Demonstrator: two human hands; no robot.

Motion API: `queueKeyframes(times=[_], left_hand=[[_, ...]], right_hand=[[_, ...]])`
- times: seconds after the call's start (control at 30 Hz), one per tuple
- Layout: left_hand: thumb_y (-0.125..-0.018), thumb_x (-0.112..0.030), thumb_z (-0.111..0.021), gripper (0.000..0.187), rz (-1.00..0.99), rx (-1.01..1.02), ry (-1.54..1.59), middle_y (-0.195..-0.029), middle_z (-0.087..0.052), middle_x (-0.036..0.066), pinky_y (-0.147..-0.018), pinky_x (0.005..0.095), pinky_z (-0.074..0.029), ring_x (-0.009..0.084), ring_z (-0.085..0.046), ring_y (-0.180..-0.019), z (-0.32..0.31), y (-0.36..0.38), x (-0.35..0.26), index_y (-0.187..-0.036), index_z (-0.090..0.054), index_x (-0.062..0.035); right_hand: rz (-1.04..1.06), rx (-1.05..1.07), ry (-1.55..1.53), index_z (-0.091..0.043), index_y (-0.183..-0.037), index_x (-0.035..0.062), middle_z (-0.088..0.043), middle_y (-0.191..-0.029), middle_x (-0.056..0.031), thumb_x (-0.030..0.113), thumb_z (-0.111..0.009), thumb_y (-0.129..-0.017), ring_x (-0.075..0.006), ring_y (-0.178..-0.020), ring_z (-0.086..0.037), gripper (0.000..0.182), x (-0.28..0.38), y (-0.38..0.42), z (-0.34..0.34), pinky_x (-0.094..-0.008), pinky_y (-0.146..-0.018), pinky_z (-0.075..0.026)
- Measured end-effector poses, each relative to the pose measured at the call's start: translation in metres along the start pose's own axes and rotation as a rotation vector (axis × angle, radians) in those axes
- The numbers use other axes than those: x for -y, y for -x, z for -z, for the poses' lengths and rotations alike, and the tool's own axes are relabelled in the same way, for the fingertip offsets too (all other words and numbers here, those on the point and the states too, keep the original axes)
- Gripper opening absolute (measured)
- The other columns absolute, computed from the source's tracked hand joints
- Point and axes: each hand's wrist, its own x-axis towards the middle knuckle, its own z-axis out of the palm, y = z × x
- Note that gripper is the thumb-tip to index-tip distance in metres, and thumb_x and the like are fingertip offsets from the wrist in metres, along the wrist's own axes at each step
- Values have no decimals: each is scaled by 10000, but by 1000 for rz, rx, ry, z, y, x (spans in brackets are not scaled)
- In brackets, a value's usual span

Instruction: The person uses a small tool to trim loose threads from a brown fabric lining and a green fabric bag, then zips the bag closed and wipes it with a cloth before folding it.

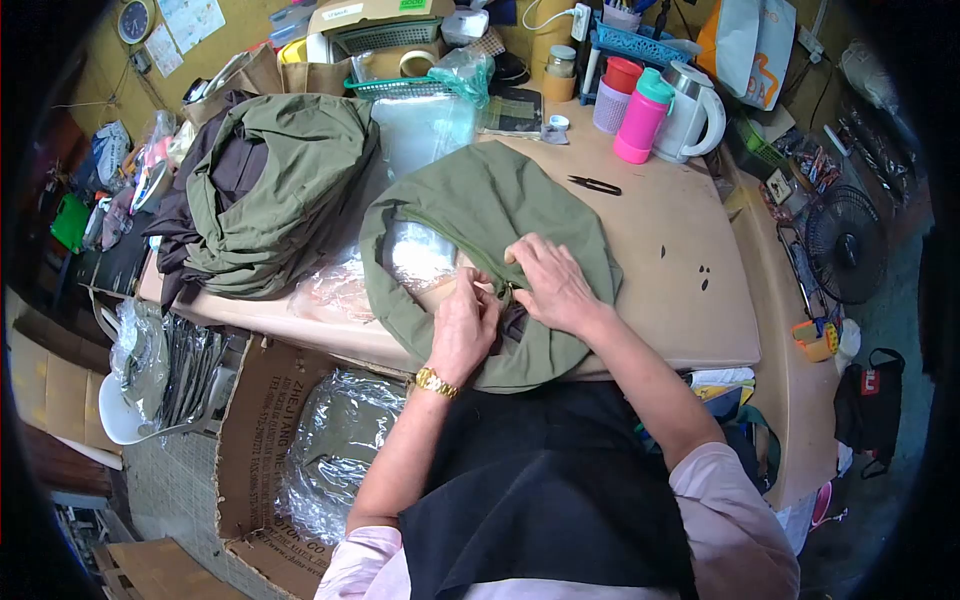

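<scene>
An olive-green cloth bag (500, 200) lies on the table in front of me, its strap part forming a loop at the left. A green zipper (446, 232) runs along its opening. My left hand (467, 320), with a gold watch (437, 382) at the wrist, pinches the bag's edge near the zipper end. Close beside it, my right hand (555, 285) presses and grips the cloth with bent fingers. Something small and brass-coloured, perhaps the zipper pull, shows between the hands. The fingertips are partly hidden. Black thread snips (595, 185) lie beyond the bag.
More green and dark bags (275, 190) are piled at the left of the table (680, 310). Clear plastic sleeves (425, 130) lie behind. A pink bottle (640, 125) and a kettle (688, 110) stand at the back right. An open carton (245, 440) holds plastic-wrapped goods below.
</scene>
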Motion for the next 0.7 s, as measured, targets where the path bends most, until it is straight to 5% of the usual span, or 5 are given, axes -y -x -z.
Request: queueKeyframes(times=[0.07,0.2,0.37,0.5,0.7], left_hand=[[-816,-138,-774,440,-20,-69,17,-766,-631,126,-625,394,-507,284,-642,-668,-9,-9,9,-1126,-495,2],[-807,-97,-735,448,-70,16,14,-716,-644,133,-624,432,-506,345,-660,-675,-10,-14,1,-1156,-467,-13],[-803,-96,-754,429,-32,167,-122,-718,-660,156,-649,459,-513,371,-673,-717,-19,-4,-11,-1112,-467,-17],[-784,-47,-788,426,40,245,139,-744,-659,137,-687,404,-520,307,-674,-701,-35,17,-38,-1097,-501,-9],[-777,-71,-754,436,-155,-10,-48,-914,-590,166,-697,459,-515,353,-631,-852,-38,10,-42,-1165,-558,-46]], right_hand=[[14,-168,-99,-555,-970,19,-599,-896,-178,-37,-603,-798,-387,-883,-622,188,27,2,10,-462,-803,-462],[-62,159,-424,-575,-977,5,-604,-886,-219,-23,-580,-810,-442,-832,-626,169,48,41,-4,-513,-757,-500],[-351,191,395,-627,-980,7,-614,-1016,-220,90,-578,-882,-417,-953,-624,137,21,56,7,-491,-811,-508],[-280,-28,503,-636,-994,6,-597,-1037,-204,70,-609,-869,-386,-974,-623,143,18,58,20,-473,-805,-511],[-389,-182,-207,-602,-936,-8,-585,-900,-181,-63,-571,-814,-376,-853,-619,137,30,73,15,-445,-752,-511]])
